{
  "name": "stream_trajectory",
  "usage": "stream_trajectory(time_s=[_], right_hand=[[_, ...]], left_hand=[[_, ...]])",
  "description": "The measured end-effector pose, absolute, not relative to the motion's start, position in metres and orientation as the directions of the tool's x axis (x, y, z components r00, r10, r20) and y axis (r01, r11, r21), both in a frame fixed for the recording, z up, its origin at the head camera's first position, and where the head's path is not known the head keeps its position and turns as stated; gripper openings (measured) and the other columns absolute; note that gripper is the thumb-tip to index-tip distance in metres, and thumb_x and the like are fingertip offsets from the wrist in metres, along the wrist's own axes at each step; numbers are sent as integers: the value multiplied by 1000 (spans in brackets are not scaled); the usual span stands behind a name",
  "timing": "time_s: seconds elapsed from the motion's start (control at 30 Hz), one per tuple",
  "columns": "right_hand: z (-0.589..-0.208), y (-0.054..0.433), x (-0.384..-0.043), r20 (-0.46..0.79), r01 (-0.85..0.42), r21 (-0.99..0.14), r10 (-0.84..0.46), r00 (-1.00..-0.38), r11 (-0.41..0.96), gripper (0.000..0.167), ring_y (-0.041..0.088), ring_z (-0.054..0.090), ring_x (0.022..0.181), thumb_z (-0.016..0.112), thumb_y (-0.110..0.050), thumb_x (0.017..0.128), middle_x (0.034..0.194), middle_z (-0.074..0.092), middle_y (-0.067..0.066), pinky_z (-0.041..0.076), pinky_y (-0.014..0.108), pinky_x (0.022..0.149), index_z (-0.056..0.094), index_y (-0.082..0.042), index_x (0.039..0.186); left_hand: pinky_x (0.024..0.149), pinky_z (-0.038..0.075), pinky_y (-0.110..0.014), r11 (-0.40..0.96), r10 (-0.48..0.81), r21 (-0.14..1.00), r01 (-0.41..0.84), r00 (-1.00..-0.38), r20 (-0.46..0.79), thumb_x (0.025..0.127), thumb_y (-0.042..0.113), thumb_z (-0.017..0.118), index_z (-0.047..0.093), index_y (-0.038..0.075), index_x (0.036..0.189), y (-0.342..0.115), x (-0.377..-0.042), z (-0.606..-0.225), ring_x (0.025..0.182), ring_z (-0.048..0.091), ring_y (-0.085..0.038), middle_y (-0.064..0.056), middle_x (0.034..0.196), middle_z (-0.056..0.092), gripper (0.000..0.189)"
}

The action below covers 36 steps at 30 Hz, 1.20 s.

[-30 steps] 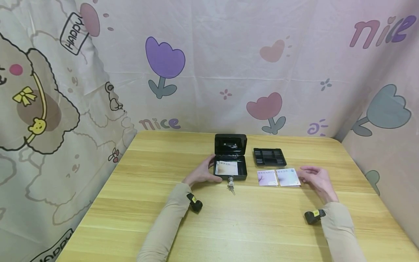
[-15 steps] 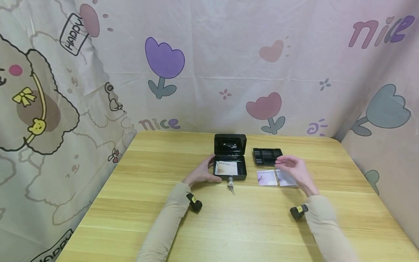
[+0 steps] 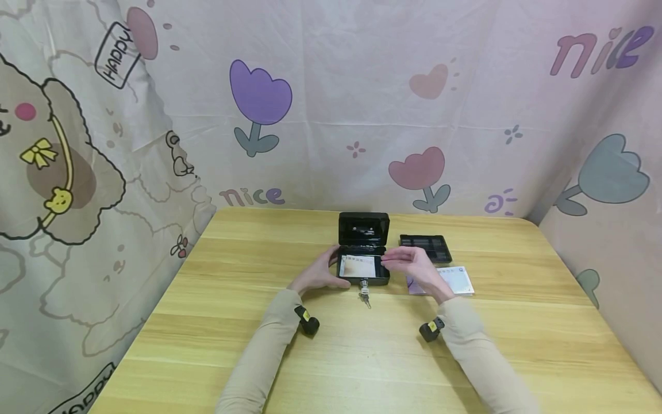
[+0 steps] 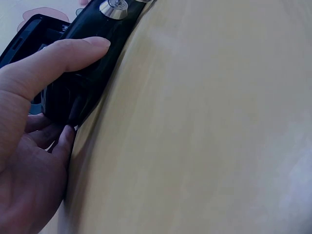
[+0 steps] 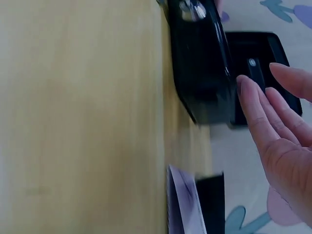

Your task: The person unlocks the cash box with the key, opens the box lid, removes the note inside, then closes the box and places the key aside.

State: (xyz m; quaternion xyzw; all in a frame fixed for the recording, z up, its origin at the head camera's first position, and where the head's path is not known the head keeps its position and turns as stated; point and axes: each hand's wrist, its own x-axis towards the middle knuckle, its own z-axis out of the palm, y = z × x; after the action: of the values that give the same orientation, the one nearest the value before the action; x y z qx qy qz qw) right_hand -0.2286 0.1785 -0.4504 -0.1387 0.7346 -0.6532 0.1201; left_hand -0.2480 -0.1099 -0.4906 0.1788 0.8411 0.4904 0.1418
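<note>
A small black cash box stands on the table with its lid raised. Inside it, toward the left, lies a printed paper booklet. A silver lock with keys is at its front. My left hand grips the box's left end; in the left wrist view the thumb lies on the front wall and the other fingers are at the end. My right hand is at the box's right edge. In the right wrist view its fingers are extended, thumb apart, with nothing visible between them.
Right of the box, a black compartment tray lies partly behind my right hand. In front of it are two folded paper booklets, one pale blue and one purple, the latter mostly covered by my hand. A printed cloth hangs behind the table.
My right hand has moved left, from beside the pale blue booklet, over the booklets, to the box's right edge. My left hand has stayed on the box.
</note>
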Motion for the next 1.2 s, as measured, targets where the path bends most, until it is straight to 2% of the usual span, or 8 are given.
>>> stream_trajectory(time_s=[0.17, 0.27, 0.4, 0.63, 0.87, 1.03, 1.2], right_hand=[[-448, 164, -228, -46, -17, -986, -372, -927, 166, 45, 35, 69, 116, 65, 4, 91, 132, 58, 38, 59, 21, 94, 52, 19, 132], [-445, 156, -228, -73, -14, -973, -360, -930, 232, 46, 41, 64, 123, 66, 2, 91, 133, 60, 34, 58, 26, 98, 53, 16, 133], [-445, 147, -230, -104, 6, -965, -364, -925, 261, 48, 43, 60, 127, 65, 2, 92, 134, 60, 33, 57, 33, 104, 51, 15, 136], [-446, 139, -234, -140, 43, -966, -375, -917, 254, 53, 45, 55, 132, 63, 6, 89, 138, 56, 35, 56, 34, 105, 46, 17, 138], [-444, 138, -232, -177, 44, -949, -412, -894, 311, 63, 49, 42, 141, 60, 6, 90, 151, 39, 38, 41, 51, 118, 32, 20, 146], [-442, 138, -231, -212, 75, -947, -430, -878, 313, 70, 49, 34, 146, 59, 6, 91, 157, 28, 38, 34, 55, 122, 24, 18, 150], [-441, 137, -232, -221, 81, -943, -426, -877, 322, 72, 50, 33, 146, 59, 3, 91, 159, 26, 37, 31, 56, 123, 23, 17, 151]], left_hand=[[127, 28, -47, 449, 441, 880, 158, -895, -65, 71, 19, 91, 16, 0, 160, -110, -248, -491, 151, 34, -37, -22, 167, 20, 118], [127, 27, -47, 450, 439, 880, 153, -896, -69, 71, 19, 91, 16, 1, 160, -110, -247, -490, 151, 34, -37, -22, 167, 21, 118], [127, 28, -48, 455, 437, 877, 152, -897, -71, 71, 19, 91, 16, 1, 160, -110, -246, -490, 151, 34, -37, -22, 166, 21, 118], [127, 28, -48, 458, 433, 876, 152, -899, -70, 71, 20, 90, 17, 1, 160, -110, -244, -489, 150, 35, -37, -22, 166, 22, 117], [127, 28, -49, 450, 433, 881, 149, -899, -69, 72, 17, 90, 16, 0, 160, -109, -244, -488, 150, 34, -38, -23, 166, 21, 116], [127, 28, -48, 438, 437, 886, 150, -897, -65, 72, 16, 89, 16, -1, 159, -109, -245, -488, 150, 34, -39, -23, 166, 21, 115], [126, 29, -48, 423, 439, 893, 152, -897, -56, 72, 15, 90, 16, -2, 159, -109, -246, -490, 150, 33, -40, -24, 166, 20, 115]])
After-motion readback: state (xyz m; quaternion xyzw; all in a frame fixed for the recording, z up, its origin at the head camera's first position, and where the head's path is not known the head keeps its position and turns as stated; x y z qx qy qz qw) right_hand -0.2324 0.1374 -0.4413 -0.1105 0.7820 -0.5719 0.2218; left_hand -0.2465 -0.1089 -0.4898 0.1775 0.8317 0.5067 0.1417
